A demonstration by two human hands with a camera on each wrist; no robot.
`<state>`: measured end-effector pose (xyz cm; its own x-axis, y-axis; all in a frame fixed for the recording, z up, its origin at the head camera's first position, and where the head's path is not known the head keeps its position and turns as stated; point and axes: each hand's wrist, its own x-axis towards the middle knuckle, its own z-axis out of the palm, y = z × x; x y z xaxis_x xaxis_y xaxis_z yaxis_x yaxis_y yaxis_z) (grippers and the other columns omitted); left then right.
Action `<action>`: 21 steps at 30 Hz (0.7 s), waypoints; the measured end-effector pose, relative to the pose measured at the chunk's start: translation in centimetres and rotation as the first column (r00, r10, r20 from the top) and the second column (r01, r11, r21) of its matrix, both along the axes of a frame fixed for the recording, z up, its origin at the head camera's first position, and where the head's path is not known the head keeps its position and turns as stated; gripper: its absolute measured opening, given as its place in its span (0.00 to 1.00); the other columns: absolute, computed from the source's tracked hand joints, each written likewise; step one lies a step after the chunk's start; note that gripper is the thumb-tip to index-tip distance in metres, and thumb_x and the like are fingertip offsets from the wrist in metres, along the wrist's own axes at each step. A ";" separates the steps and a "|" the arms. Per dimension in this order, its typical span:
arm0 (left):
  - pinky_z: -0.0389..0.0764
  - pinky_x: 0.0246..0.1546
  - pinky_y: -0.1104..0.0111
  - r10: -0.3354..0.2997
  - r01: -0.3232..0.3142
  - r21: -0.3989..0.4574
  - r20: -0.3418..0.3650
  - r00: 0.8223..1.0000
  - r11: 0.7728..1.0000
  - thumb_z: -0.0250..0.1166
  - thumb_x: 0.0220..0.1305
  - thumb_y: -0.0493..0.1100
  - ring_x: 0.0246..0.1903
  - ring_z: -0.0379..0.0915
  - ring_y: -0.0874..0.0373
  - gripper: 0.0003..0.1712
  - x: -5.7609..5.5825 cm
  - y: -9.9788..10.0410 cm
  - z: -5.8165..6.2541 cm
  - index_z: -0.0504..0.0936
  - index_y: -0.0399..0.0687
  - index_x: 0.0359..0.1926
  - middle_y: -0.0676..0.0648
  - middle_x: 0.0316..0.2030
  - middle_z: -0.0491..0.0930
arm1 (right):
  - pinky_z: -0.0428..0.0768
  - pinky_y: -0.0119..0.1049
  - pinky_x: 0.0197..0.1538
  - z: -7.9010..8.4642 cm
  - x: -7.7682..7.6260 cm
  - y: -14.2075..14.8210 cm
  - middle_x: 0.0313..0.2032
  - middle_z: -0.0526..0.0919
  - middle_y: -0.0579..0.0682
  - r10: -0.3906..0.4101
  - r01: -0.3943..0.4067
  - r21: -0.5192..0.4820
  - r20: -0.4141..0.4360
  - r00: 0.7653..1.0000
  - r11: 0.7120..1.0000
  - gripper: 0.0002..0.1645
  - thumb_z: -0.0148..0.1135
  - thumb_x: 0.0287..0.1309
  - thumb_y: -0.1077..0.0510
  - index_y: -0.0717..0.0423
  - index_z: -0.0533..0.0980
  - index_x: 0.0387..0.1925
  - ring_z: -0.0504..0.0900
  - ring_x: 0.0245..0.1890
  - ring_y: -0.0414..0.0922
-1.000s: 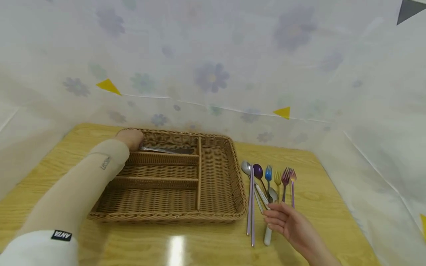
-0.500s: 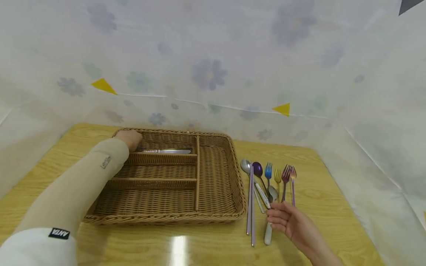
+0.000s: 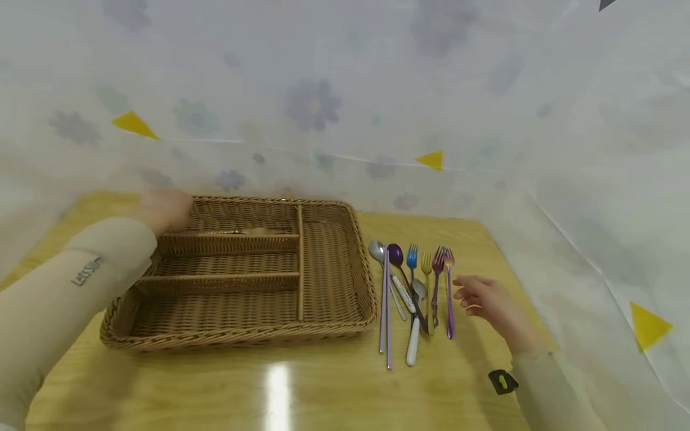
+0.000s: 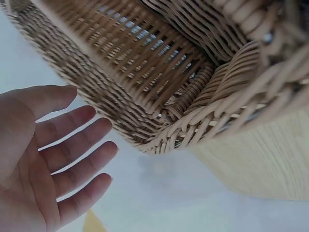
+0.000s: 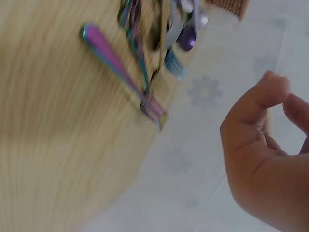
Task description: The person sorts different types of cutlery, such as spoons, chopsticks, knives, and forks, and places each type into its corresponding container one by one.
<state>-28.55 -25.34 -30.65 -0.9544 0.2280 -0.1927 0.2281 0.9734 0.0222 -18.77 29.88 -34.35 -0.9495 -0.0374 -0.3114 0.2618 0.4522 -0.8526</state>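
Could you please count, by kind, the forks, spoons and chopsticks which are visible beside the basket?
Metal forks, blue, gold and two purplish: 4
Metal spoons, one purple, two silver-bowled: 3
Slim lilac chopsticks: 2
Total visible: 9

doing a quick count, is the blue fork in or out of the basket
Out: the blue fork lies on the table, right of the basket.

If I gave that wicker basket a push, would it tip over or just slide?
The wicker basket would probably slide, since it sits wide and low on the table. Its open weave suggests it's light for its size. The cutlery piece lying inside might shift.
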 end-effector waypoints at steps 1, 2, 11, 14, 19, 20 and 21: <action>0.67 0.22 0.63 0.002 -0.001 0.008 -0.003 1.000 1.000 0.49 0.57 0.31 0.20 0.62 0.54 0.14 0.2 0.1 0.2 0.64 0.46 0.16 0.46 0.19 0.68 | 0.76 0.31 0.31 0.2 -0.5 0.2 0.27 0.76 0.40 0.002 -0.001 0.073 -0.012 1.000 0.997 0.30 0.45 0.69 0.44 0.68 0.68 0.54 0.73 0.26 0.35; 0.67 0.22 0.63 0.001 0.000 0.018 -0.010 1.000 1.000 0.50 0.58 0.32 0.20 0.62 0.54 0.15 0.3 0.2 0.5 0.64 0.47 0.16 0.46 0.18 0.67 | 0.76 0.32 0.32 0.3 -1.1 0.4 0.27 0.76 0.41 0.000 0.003 0.143 -0.020 1.000 0.990 0.31 0.46 0.68 0.44 0.69 0.68 0.54 0.73 0.26 0.36; 0.69 0.24 0.61 -0.064 0.063 -0.015 -0.078 0.995 0.998 0.55 0.61 0.41 0.19 0.63 0.55 0.17 0.4 2.4 2.3 0.65 0.46 0.16 0.48 0.17 0.67 | 0.75 0.37 0.32 -0.3 -4.1 2.4 0.36 0.80 0.62 0.005 0.008 0.543 -0.022 1.000 0.839 0.33 0.47 0.67 0.44 0.74 0.71 0.50 0.77 0.30 0.47; 0.70 0.25 0.60 -0.075 0.071 -0.052 -0.071 0.995 0.996 0.56 0.63 0.44 0.19 0.64 0.55 0.19 0.5 3.3 2.4 0.66 0.47 0.16 0.48 0.17 0.67 | 0.73 0.37 0.29 -1.2 -4.3 3.1 0.35 0.82 0.66 0.016 0.012 0.612 -0.040 0.999 0.791 0.31 0.48 0.66 0.46 0.77 0.75 0.41 0.78 0.29 0.50; 0.69 0.24 0.60 -0.070 0.066 -0.072 -0.057 0.996 0.995 0.56 0.64 0.45 0.21 0.67 0.54 0.17 1.3 3.8 2.3 0.68 0.45 0.19 0.46 0.20 0.72 | 0.72 0.37 0.27 -2.9 -4.7 3.2 0.34 0.83 0.68 -0.003 0.047 0.624 -0.072 0.997 0.780 0.29 0.49 0.64 0.50 0.78 0.76 0.38 0.81 0.30 0.55; 0.70 0.24 0.59 -0.067 0.064 -0.067 -0.052 0.996 0.996 0.56 0.64 0.45 0.22 0.68 0.54 0.17 1.5 3.8 2.3 0.69 0.45 0.19 0.46 0.20 0.72 | 0.72 0.36 0.26 -3.4 -4.9 3.2 0.33 0.83 0.67 -0.010 0.060 0.621 -0.084 0.996 0.782 0.28 0.50 0.64 0.50 0.77 0.77 0.37 0.81 0.29 0.54; 0.69 0.24 0.59 -0.062 0.060 -0.064 -0.044 0.997 0.996 0.56 0.64 0.45 0.22 0.68 0.53 0.16 1.6 3.7 2.2 0.69 0.45 0.20 0.46 0.21 0.73 | 0.72 0.36 0.25 -3.8 -5.1 3.2 0.30 0.83 0.66 -0.019 0.072 0.613 -0.092 0.996 0.787 0.27 0.51 0.63 0.51 0.76 0.77 0.34 0.80 0.26 0.52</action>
